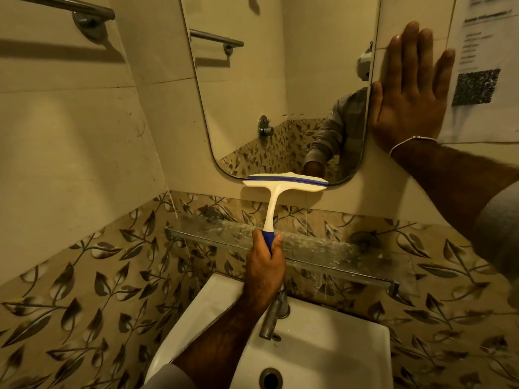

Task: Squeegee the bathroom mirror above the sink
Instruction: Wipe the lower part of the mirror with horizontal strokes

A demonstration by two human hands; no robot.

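The mirror hangs on the beige tiled wall above a white sink. My left hand grips the blue handle of a white squeegee. The squeegee's blade lies level across the mirror's bottom edge, right of centre. My right hand rests flat on the wall with fingers spread, its thumb side touching the mirror's right edge. The mirror reflects my sleeve and the opposite wall.
A dusty glass shelf runs between mirror and sink, just behind my left hand. A metal tap stands at the sink's back edge. A towel bar is at top left, and a paper notice hangs right of my right hand.
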